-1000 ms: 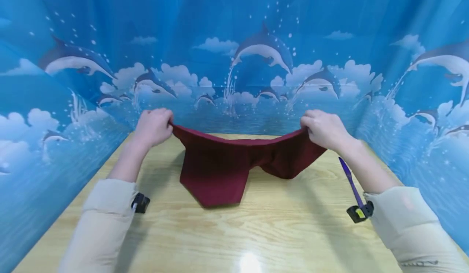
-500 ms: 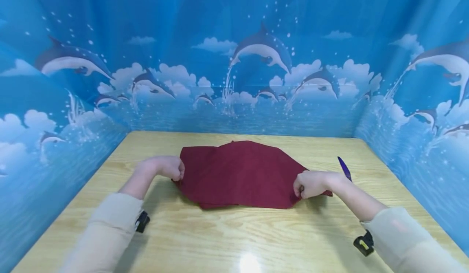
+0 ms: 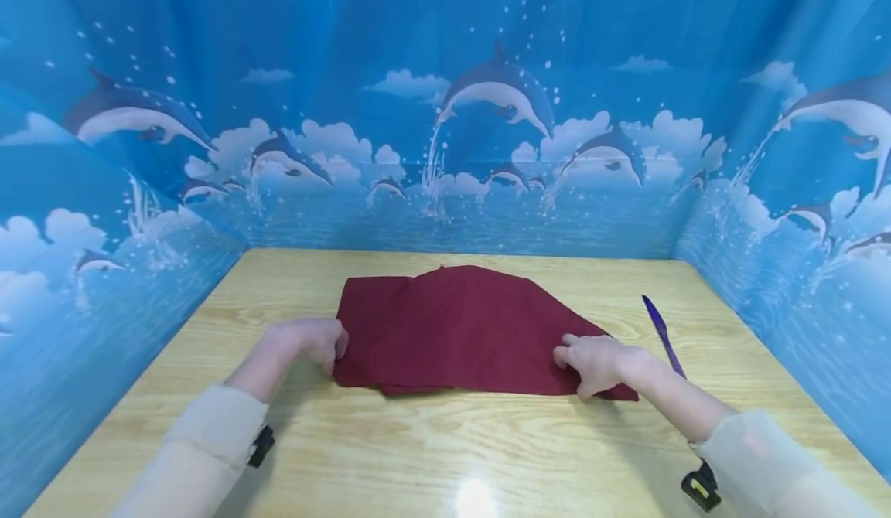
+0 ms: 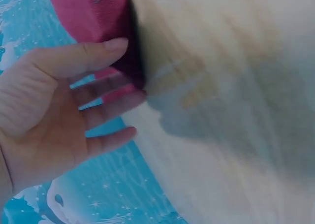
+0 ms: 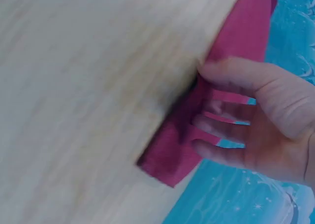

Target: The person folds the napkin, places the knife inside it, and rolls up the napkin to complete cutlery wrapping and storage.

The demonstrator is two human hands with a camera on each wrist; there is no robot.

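Note:
A dark red cloth [image 3: 459,332] lies spread on the wooden table, doubled along parts of its near edge. At its near left corner is my left hand [image 3: 316,342]; in the left wrist view the fingers [image 4: 110,116] are loosely extended, with the thumb against the cloth [image 4: 93,12]. My right hand [image 3: 600,363] rests at the near right part of the cloth, fingers spread. In the right wrist view, its thumb lies at the edge of the cloth [image 5: 241,42] and the other fingers [image 5: 224,130] reach loosely over it.
A purple knife [image 3: 661,332] lies on the table [image 3: 418,456] right of the cloth, partly behind the right forearm. A blue curtain [image 3: 390,62] printed with dolphins encloses the table at the back and sides.
Both hands have come down and toward me, lowering the raised cloth onto the table. Since half a second ago, the right fingers have spread and the cloth's near right corner lies flatter.

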